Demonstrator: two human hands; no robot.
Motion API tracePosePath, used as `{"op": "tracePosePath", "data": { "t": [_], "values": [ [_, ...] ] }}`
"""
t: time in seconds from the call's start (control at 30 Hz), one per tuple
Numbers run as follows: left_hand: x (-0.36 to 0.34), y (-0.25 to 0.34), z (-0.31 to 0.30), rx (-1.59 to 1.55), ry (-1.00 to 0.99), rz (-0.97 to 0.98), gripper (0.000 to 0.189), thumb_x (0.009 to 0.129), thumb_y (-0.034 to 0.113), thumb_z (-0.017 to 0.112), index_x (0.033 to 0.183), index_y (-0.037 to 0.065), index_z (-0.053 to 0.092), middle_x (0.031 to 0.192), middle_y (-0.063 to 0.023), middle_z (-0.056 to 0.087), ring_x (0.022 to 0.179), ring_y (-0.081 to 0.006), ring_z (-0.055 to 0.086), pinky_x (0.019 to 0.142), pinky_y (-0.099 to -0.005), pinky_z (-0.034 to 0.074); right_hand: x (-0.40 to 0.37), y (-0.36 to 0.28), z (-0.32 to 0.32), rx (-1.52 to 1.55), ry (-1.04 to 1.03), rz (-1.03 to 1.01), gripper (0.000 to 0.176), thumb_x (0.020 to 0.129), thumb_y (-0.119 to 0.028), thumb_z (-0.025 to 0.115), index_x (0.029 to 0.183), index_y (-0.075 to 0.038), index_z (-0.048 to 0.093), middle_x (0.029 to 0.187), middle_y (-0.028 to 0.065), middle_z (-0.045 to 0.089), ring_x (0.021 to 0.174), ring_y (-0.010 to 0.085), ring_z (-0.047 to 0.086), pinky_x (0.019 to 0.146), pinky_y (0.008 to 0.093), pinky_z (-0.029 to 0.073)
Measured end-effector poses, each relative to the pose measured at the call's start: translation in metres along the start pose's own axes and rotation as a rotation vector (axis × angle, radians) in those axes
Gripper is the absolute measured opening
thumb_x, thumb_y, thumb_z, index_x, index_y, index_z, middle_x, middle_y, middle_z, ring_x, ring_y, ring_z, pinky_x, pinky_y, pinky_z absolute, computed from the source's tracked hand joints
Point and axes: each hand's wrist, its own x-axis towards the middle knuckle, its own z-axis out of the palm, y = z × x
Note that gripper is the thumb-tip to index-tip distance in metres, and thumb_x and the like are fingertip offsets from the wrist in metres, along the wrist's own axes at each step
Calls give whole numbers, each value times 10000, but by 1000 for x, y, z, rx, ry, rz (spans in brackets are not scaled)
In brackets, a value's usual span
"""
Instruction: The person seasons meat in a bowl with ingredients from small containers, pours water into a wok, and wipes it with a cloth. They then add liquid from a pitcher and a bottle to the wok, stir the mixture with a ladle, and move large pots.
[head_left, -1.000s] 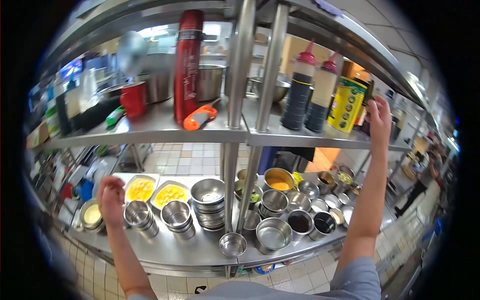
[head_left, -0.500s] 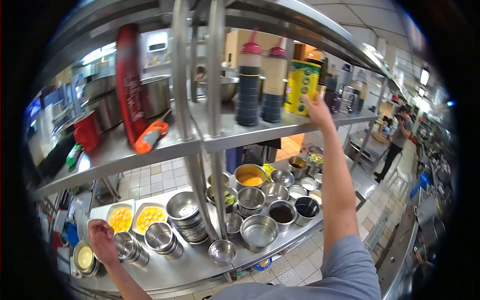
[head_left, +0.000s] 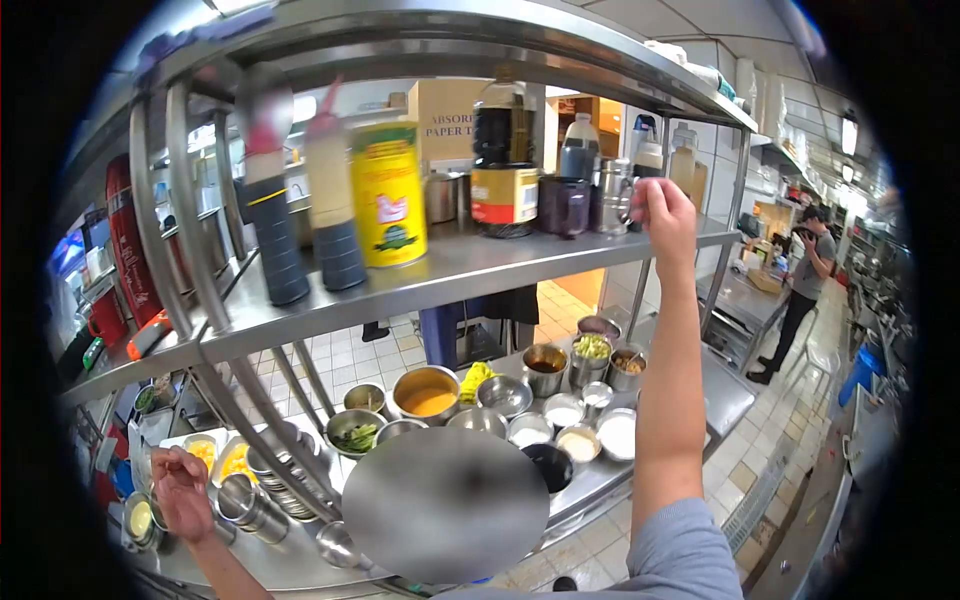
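My right hand [head_left: 666,215] is raised at the upper shelf's edge with its fingers curled closed, right beside the handle of a metal jug [head_left: 610,196]. What its fingers hold, if anything, is hidden. Left of the jug stand a dark purple container [head_left: 563,206] and a large dark sauce bottle [head_left: 504,160] with a red and gold label. A yellow tin [head_left: 390,195] stands farther left, next to two pink-topped squeeze bottles [head_left: 338,215]. Low at the left, my left hand [head_left: 182,492] hovers near the stacked metal pots [head_left: 252,505], loosely bent, fingers apart and holding nothing.
Below the shelf [head_left: 480,276], the steel counter bears an orange-filled pot [head_left: 427,393], bowls of white contents [head_left: 617,433] and several sauce pots. A blurred grey oval [head_left: 445,505] covers some pots. Steel posts [head_left: 165,220] rise at left. A person [head_left: 805,290] stands in the aisle.
The view has swung right. My right hand has left the yellow tin and moved along the shelf to beside the metal jug. My left hand stays low at the left.
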Motion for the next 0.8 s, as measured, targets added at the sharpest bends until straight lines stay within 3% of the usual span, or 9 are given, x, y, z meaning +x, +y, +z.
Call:
{"op": "tracePosePath", "data": {
  "t": [0.13, 0.2, 0.27, 0.33, 0.4, 0.47, 0.67, 0.73, 0.8],
  "values": [
    [36, -19, 171, 81, -121, -129, 446, 875, 320, 572, 1178, 6, 486, 850, -81, 535, 710, -143, 507, 664, -259, 427, 7, 33, -75, 126, -127, -35, 236, 993, -174, 486, 944, 3, 635, 761, 31, 614, 638, 79, 559, 562, 227, 445],
    [73, -32, 264, 327, -277, -153, 493, 850, 267, 601, 1243, -4, 476, 996, -113, 567, 878, -182, 574, 762, -303, 466, 14, 55, -114, 187, -118, -24, 240, 997, -182, 483, 948, -3, 634, 762, 29, 611, 646, 77, 556, 566, 224, 440],
    [114, -56, 351, 433, -369, -36, 570, 828, 221, 619, 1324, 8, 436, 1221, -137, 532, 1136, -218, 533, 906, -350, 462, 22, 74, -151, 224, -90, -7, 243, 1001, -191, 480, 951, -9, 633, 764, 28, 607, 655, 75, 553, 570, 222, 435],
    [164, -82, 411, 603, -385, -28, 659, 825, 271, 660, 1379, 28, 398, 1360, -144, 451, 1298, -237, 413, 1013, -385, 409, 28, 94, -188, 336, 47, -25, 246, 1006, -204, 471, 961, -20, 627, 757, 22, 596, 654, 79, 544, 581, 216, 424],
    [208, -119, 459, 663, -229, 63, 704, 820, 317, 691, 1386, 31, 385, 1389, -168, 434, 1324, -271, 385, 1072, -409, 353, 30, 110, -220, 354, 76, -19, 250, 1008, -216, 463, 967, -26, 620, 742, 15, 585, 643, 83, 535, 587, 213, 413],
    [263, -171, 465, 898, -98, 294, 832, 783, 374, 736, 1417, 26, 325, 1393, -209, 425, 1319, -308, 392, 1072, -408, 349, 31, 124, -244, 366, 122, 24, 248, 1009, -214, 459, 966, -32, 621, 741, 11, 583, 640, 81, 533, 582, 213, 410],
    [290, -209, 499, 977, 108, 87, 987, 687, 397, 807, 1419, 5, 272, 1355, -269, 442, 1269, -370, 449, 1043, -412, 386, 44, 159, -259, 173, -12, 87, 207, 991, -180, 489, 979, -30, 630, 752, 8, 600, 675, 72, 553, 598, 219, 428],
    [288, -218, 500, 998, 118, 98, 972, 682, 396, 808, 1404, 5, 288, 1335, -264, 461, 1245, -383, 468, 1035, -419, 393, 47, 175, -252, -81, -70, -7, 186, 963, -150, 521, 1032, -21, 635, 809, 30, 637, 736, 99, 599, 654, 253, 479],
    [284, -225, 499, 1028, 180, 133, 975, 683, 379, 808, 1407, 3, 274, 1331, -258, 463, 1246, -390, 462, 1039, -422, 386, 66, 192, -242, -111, -83, -119, 209, 928, -136, 563, 1090, -21, 627, 911, 71, 667, 833, 132, 632, 726, 279, 507]
  ]
}}
